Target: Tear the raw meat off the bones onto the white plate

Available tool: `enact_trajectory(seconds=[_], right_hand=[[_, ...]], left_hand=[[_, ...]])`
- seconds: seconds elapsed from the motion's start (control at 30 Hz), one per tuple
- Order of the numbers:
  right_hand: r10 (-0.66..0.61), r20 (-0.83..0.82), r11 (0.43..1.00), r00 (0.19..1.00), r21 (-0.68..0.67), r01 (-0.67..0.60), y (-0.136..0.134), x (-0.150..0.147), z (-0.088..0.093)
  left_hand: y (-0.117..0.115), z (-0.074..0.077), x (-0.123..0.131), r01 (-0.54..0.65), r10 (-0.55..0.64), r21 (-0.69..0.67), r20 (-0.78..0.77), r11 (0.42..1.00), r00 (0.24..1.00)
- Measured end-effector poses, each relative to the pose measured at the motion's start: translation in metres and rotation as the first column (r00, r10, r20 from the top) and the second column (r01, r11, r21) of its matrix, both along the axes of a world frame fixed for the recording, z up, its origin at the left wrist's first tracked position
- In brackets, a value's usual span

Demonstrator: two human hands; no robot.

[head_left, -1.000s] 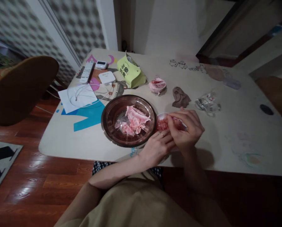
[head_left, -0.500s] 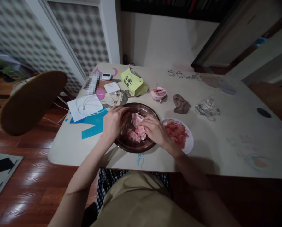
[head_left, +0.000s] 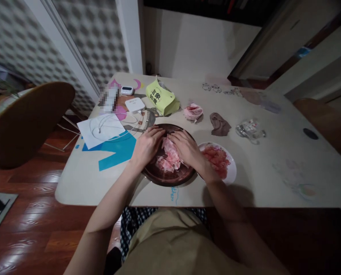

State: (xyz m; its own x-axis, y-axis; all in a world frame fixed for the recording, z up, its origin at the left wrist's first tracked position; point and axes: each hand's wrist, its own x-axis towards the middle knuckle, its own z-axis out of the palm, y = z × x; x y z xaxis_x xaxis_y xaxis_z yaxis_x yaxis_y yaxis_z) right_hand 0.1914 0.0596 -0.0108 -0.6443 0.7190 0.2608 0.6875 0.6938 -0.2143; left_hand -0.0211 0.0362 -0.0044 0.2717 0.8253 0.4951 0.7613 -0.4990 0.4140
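Note:
A dark metal bowl sits near the table's front edge, holding pale pink, torn pieces of what looks like pomelo membrane. My left hand reaches in from the left, its fingers bent at the upper end of the membrane. From the right, my right hand lies over the same clump, fingers curled along its upper side. Both sets of fingertips are partly hidden, close together. Beside the bowl stands a white plate heaped with reddish pomelo flesh, partly behind my right wrist.
Past the bowl lie a pink-fleshed pomelo piece, a brown cloth and a clear crumpled plastic item. A yellow-green bag, a white box, a cable on white paper and blue shapes occupy the left side.
Both hands have moved up toward the far rim and closer together. My right hand has shifted from the membrane's side to its upper end. The view has moved slightly.

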Motion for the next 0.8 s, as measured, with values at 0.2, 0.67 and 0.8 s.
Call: enact_trajectory(seconds=[0.2,0.67,0.8], right_hand=[[0.236,-0.036,0.964,0.971,-0.121,-0.239,0.024,-0.003,-0.013],[0.088,-0.012,0.943,0.996,-0.321,-0.087,0.028,0.012,0.037],[-0.045,-0.08,0.956,0.996,-0.294,0.019,0.008,0.01,0.048]], left_hand=[[-0.002,0.002,0.001,-0.027,0.02,0.077,0.091,0.997,0.996],[-0.001,0.001,0.001,0.036,-0.008,-0.12,0.221,0.992,0.975],[-0.005,0.004,0.005,0.217,-0.148,-0.182,0.33,0.959,0.932]])
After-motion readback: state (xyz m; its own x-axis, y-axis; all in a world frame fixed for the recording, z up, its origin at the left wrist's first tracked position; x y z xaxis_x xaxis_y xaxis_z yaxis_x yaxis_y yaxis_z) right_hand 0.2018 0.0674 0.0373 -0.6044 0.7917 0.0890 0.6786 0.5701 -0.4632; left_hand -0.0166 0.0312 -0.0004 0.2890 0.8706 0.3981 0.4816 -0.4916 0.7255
